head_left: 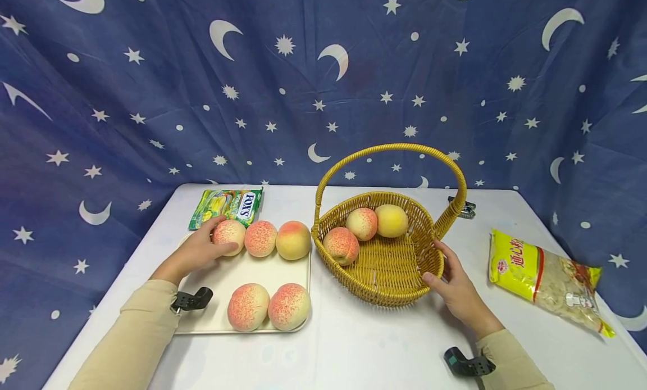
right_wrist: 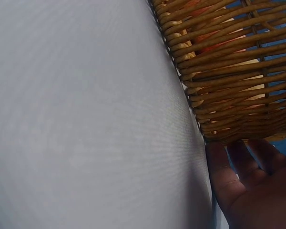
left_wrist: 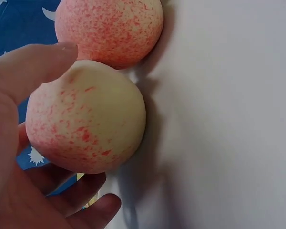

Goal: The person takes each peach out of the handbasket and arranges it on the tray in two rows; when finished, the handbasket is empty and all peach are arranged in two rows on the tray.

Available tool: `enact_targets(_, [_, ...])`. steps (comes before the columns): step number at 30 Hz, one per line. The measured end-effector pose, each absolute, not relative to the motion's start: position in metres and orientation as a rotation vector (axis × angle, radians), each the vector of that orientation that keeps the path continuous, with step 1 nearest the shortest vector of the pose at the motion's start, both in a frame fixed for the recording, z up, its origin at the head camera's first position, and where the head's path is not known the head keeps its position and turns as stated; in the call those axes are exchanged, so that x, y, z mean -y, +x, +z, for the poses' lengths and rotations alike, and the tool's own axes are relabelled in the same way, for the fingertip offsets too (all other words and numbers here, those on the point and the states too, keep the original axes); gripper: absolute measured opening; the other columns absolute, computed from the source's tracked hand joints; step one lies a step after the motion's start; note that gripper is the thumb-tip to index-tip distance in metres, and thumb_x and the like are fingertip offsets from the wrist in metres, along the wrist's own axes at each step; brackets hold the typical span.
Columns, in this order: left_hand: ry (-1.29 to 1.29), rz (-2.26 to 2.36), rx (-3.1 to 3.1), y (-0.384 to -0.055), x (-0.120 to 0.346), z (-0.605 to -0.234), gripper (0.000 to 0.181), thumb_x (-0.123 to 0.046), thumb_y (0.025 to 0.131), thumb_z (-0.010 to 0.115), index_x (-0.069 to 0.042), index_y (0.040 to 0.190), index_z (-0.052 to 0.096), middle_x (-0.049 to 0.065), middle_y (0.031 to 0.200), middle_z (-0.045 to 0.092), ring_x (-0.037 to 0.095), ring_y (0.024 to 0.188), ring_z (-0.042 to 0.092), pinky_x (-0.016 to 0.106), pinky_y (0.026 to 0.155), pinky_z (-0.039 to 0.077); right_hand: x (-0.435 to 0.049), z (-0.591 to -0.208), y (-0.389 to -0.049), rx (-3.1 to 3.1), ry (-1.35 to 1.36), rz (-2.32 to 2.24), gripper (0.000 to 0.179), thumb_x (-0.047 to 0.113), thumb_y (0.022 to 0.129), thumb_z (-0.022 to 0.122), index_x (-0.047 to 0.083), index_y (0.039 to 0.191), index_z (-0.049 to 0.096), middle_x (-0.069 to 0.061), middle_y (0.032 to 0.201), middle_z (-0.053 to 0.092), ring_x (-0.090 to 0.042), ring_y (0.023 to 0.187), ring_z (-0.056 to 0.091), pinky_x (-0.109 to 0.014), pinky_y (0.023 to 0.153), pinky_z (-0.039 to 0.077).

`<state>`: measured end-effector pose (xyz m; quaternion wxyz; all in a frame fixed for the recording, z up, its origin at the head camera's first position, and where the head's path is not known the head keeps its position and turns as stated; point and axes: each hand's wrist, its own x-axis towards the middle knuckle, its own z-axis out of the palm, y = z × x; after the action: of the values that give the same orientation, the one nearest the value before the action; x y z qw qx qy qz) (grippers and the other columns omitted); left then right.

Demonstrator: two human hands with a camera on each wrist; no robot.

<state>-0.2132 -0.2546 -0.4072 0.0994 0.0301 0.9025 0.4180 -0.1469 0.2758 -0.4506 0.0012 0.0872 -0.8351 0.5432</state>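
At your left hand: peach, cream speckled red; tray, off-white; packet, green and yellow. At your right hand: basket, golden-brown; bag, yellow, red-striped. Beyond your hands: curtain, blue with white stars, moons.

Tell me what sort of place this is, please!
Probably an indoor spot set up for filming: a moon-and-star cloth hangs behind a white table, with black wrist gadgets in view.

Left forearm reaches in beside worktop's left edge, angled away; left hand back upward, thumb apart, fingers curled. Right forearm slants toward the far left corner; right hand grips, thumb opposing fingers. Both wrists bare above the cuffs.
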Motion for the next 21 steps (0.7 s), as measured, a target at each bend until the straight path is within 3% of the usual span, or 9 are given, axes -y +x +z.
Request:
enact_targets(7, [0.099, 1.099, -2.827, -0.206, 0.255, -0.39, 0.092, -0.041, 0.091, 0.072, -0.003, 0.158, 0.02, 0.031, 0.156, 0.025, 0.053, 0.141, 0.023, 0.069, 0.108, 0.024, -0.276, -0.45, -0.148, 2.626, 0.278, 1.701, 0.081, 0.008, 0.098, 0.061, 0.007, 0.159, 0.009, -0.039, 0.154, 0.02, -0.059, 0.138, 0.024, -0.074, 0.106, 0.02])
enact_targets(21, [0.396, 1.179, -2.867, -0.171, 0.209, -0.355, 0.081, -0.029, 0.088, 0.078, -0.003, 0.152, 0.034, 0.025, 0.156, 0.031, 0.046, 0.143, 0.025, 0.067, 0.109, 0.026, -0.275, -0.449, -0.146, 2.62, 0.277, 1.709, 0.079, 0.008, 0.098, 0.059, 0.006, 0.159, 0.009, -0.039, 0.153, 0.021, -0.058, 0.138, 0.024, -0.072, 0.107, 0.02])
